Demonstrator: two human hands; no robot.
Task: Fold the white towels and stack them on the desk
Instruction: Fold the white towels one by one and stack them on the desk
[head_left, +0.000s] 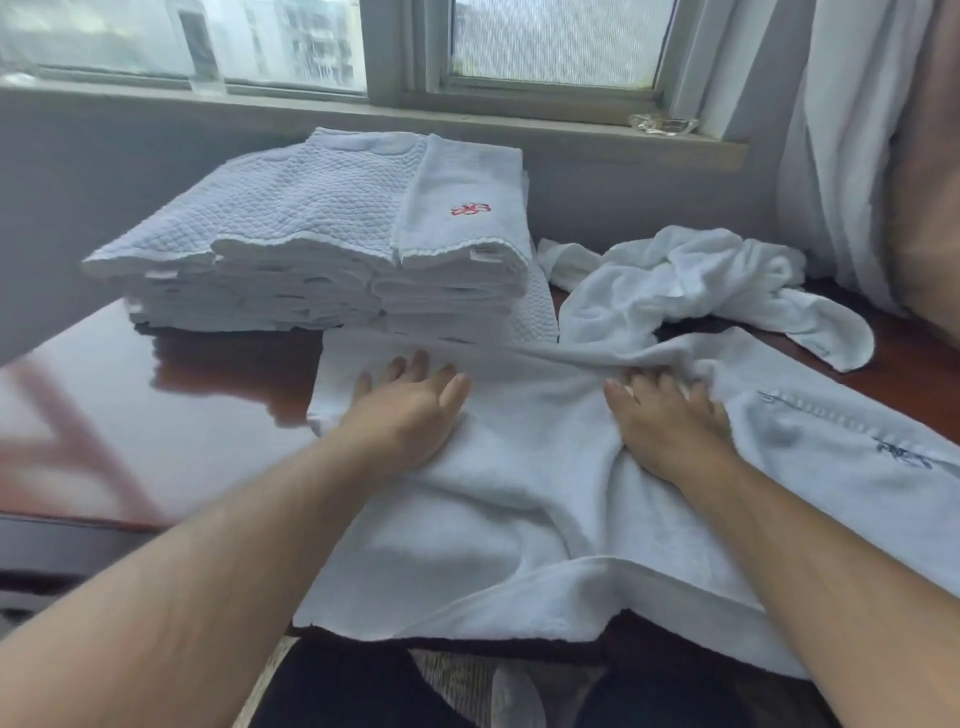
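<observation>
Spread towel (493, 525) under left hand (410, 415), right hand (670, 426), folded stack (291, 223) behind

The spread towel (493, 509) runs off the right edge.

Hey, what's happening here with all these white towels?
A person is folding towels at a dark wooden desk. Both hands lie on a white towel spread in front: the left hand lies flat on it, and the right hand rests where the cloth bunches. Behind the left hand stands a stack of folded towels. A crumpled towel heap lies at the back right, not yet folded.
</observation>
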